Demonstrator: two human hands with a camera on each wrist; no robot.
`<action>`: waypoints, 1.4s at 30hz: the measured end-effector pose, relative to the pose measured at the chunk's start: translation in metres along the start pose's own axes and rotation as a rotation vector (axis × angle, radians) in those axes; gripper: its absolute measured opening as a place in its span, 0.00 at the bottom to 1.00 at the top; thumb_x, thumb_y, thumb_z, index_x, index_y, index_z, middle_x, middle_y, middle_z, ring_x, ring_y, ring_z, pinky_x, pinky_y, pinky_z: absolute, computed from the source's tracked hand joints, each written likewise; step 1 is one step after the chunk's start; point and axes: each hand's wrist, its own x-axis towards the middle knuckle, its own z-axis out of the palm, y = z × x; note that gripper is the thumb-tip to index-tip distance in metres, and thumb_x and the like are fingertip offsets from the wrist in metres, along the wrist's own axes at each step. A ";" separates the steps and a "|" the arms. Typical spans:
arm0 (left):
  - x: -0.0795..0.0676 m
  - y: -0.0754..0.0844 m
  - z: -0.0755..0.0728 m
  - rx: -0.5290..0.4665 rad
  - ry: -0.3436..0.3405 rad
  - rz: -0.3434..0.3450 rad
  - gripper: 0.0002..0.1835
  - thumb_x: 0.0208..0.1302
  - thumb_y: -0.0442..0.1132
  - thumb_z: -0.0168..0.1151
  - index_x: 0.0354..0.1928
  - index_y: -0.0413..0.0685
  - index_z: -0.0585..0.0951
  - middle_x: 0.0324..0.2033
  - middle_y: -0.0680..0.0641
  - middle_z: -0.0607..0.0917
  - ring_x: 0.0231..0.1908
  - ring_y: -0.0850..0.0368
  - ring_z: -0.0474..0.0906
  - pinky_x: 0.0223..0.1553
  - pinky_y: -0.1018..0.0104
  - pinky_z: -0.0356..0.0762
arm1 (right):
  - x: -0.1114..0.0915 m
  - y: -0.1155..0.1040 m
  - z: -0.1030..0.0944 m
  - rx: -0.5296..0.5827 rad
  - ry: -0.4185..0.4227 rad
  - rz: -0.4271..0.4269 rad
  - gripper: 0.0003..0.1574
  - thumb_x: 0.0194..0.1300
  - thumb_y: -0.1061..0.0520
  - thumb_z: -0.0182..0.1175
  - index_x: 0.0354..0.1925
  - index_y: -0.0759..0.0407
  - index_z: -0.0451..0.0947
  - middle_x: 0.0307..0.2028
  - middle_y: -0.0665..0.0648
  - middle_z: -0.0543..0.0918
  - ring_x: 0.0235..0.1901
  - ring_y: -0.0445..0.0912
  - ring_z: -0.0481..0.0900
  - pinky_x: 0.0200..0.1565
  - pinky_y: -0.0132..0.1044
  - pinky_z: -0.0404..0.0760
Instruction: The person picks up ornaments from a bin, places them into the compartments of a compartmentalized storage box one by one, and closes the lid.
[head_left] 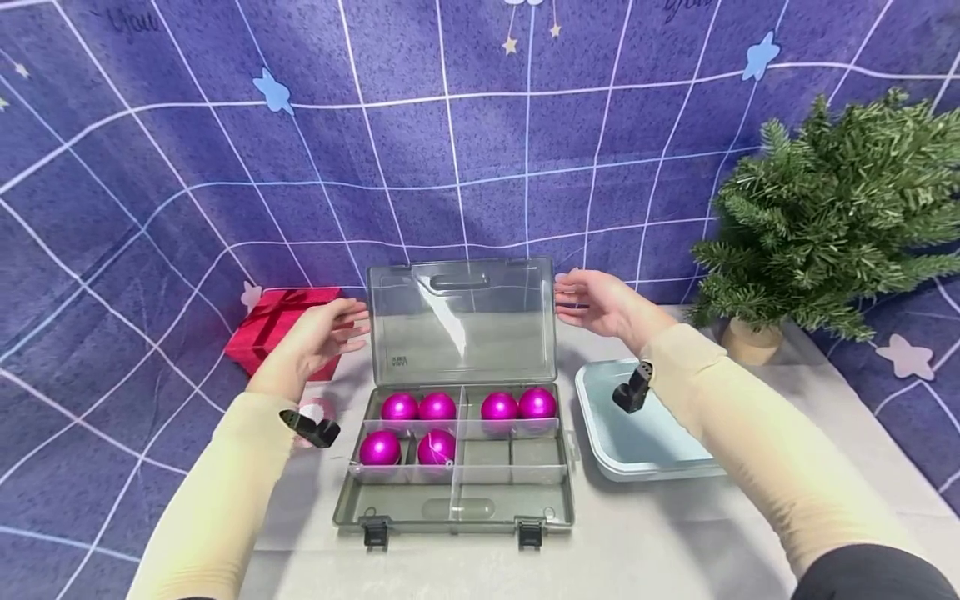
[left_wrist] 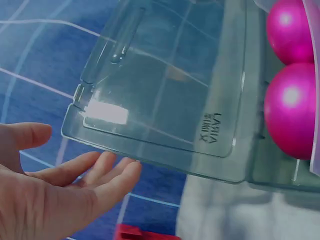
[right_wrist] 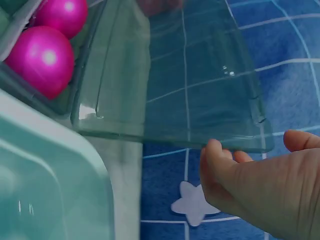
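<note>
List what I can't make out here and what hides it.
Head view: blue tray's right end, under the right sleeve.
Head view: part of the red box, covered by the left hand.
Head view: pink-and-white thing, partly behind the left sleeve.
Head view: lettering, too small to read.
Right wrist view: reddish shape through the lid, blurred, cut off by the top edge.

A red gift box (head_left: 257, 335) sits just left of the left hand (head_left: 330, 333). Right of the right hand (head_left: 600, 304) stands a small green tree (head_left: 832, 217); nearer than that hand lies a pale blue tray (head_left: 633, 446). Behind both hands hangs a blue curtain (head_left: 487, 183) with stars.
</note>
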 end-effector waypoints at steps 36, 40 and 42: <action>-0.109 -0.022 -0.009 -0.154 -0.127 0.048 0.24 0.82 0.51 0.43 0.44 0.40 0.82 0.46 0.44 0.87 0.51 0.54 0.84 0.51 0.60 0.80 | -0.101 0.056 0.000 -0.025 -0.138 0.020 0.40 0.81 0.48 0.46 0.71 0.82 0.51 0.64 0.75 0.65 0.55 0.54 0.76 0.61 0.40 0.74; -0.120 -0.035 -0.013 -0.200 -0.194 0.064 0.19 0.83 0.46 0.40 0.47 0.45 0.81 0.48 0.45 0.88 0.51 0.54 0.84 0.51 0.60 0.81 | -0.109 0.062 -0.002 0.001 -0.169 0.003 0.24 0.80 0.56 0.49 0.61 0.76 0.64 0.54 0.69 0.74 0.51 0.52 0.79 0.62 0.42 0.74; -0.125 -0.042 -0.014 -0.226 -0.230 0.084 0.18 0.83 0.42 0.40 0.50 0.46 0.82 0.49 0.46 0.88 0.51 0.54 0.84 0.51 0.60 0.81 | -0.115 0.067 -0.005 0.009 -0.192 -0.010 0.15 0.78 0.61 0.50 0.55 0.73 0.69 0.52 0.68 0.76 0.50 0.51 0.81 0.62 0.43 0.72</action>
